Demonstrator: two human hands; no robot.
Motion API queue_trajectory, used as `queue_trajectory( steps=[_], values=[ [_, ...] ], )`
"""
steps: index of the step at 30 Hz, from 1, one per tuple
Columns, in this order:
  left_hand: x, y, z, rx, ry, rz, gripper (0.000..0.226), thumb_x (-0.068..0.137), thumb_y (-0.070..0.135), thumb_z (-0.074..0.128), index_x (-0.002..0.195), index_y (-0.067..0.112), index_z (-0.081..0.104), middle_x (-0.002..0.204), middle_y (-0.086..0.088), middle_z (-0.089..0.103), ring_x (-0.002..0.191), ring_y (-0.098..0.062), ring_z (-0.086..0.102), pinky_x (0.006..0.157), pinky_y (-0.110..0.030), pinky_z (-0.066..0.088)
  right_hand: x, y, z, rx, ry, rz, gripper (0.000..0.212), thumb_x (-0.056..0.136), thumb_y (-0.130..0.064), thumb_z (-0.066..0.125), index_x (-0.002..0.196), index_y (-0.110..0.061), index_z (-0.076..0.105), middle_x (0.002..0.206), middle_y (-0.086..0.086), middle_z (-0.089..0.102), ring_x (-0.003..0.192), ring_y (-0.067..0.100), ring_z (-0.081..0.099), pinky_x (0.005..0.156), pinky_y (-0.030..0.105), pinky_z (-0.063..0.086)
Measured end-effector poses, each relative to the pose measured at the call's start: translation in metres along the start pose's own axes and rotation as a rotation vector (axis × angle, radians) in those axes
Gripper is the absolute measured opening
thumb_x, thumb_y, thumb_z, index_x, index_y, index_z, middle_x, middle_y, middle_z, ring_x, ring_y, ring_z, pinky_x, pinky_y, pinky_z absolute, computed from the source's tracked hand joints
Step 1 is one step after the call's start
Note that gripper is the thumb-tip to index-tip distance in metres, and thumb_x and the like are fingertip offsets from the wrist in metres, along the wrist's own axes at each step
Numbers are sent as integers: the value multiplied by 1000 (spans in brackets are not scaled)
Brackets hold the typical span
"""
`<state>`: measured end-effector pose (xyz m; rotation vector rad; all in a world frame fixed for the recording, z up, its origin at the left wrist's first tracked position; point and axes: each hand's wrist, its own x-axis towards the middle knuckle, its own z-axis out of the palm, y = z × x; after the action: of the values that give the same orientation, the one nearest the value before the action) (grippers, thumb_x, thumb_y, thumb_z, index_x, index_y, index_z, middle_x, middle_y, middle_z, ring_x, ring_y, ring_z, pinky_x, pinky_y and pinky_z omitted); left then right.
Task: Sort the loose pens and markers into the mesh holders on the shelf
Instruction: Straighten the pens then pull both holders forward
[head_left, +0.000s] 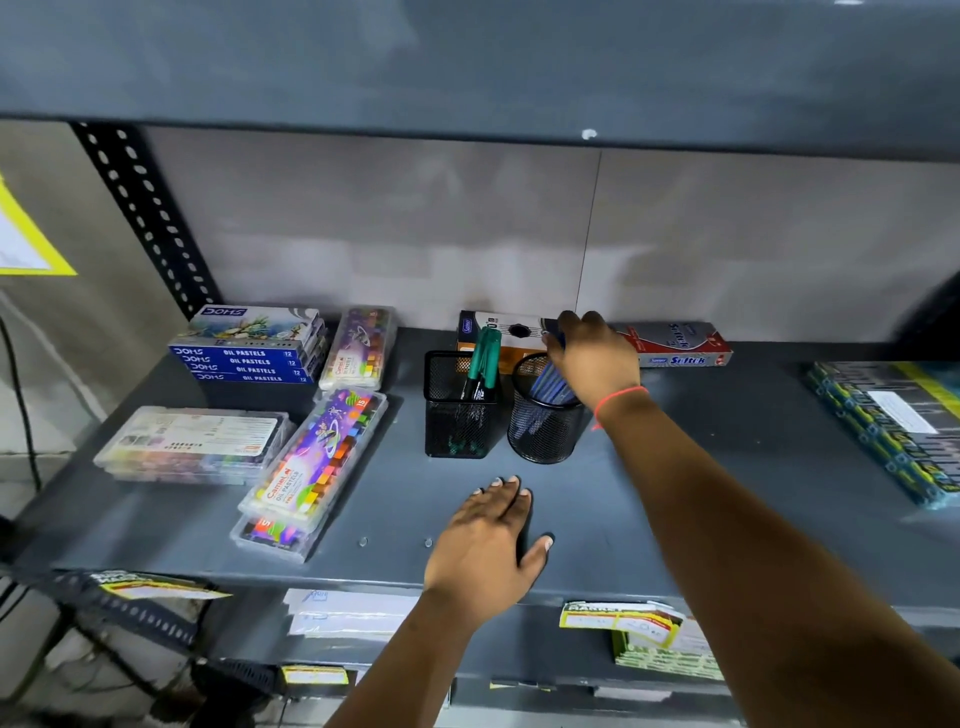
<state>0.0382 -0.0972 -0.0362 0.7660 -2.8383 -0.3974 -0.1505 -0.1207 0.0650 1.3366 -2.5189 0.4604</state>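
Note:
Two black mesh holders stand mid-shelf. The square holder on the left has green-capped markers sticking out of it. The round holder on the right contains several blue pens. My right hand reaches over the round holder's rim, fingers closed around the tops of the blue pens. My left hand lies flat on the grey shelf in front of the holders, fingers spread, holding nothing.
Stacked blue oil pastel boxes and clear pastel cases fill the shelf's left side. A black-orange box and a red box lie at the back. Dark green-yellow packs sit far right. An upper shelf hangs overhead.

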Motion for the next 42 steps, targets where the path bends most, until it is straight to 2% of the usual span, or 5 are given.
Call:
queue_trajectory(
  steps=[12,17,24,35,42],
  values=[
    [0,-2,1,-18,6,5,78,78,58,11,137,12,34,149,-8,32,137,-21,28,111,-28,6,38,7,-19,127,-334,-252,25,92,-31,53,75,-13,49,79,12,55,74,26,49,65,27,31],
    [0,-1,3,28,-19,-21,56,79,53,34,108,17,65,115,-2,68,104,-14,64,90,-31,48,37,7,-9,137,-302,-272,32,92,-42,50,74,-16,55,77,3,55,76,23,52,65,28,35],
    [-2,0,2,-11,22,5,82,75,60,8,139,15,30,151,-5,28,139,-18,23,109,-24,1,23,13,-16,678,-104,68,29,92,-38,51,104,-17,68,110,7,72,103,24,64,90,34,47],
    [31,-9,-24,-787,722,-633,95,69,12,79,140,1,16,147,-22,26,137,-31,21,111,-35,15,-90,2,34,1215,195,678,87,77,19,49,149,-14,13,150,10,35,110,25,53,68,4,44],
    [58,-10,-14,-740,685,-661,113,60,24,85,143,8,9,152,-13,22,139,-26,21,115,-45,10,-84,-22,67,1220,10,680,117,67,3,76,150,-16,-4,160,7,12,148,20,12,122,43,18]
  ],
)
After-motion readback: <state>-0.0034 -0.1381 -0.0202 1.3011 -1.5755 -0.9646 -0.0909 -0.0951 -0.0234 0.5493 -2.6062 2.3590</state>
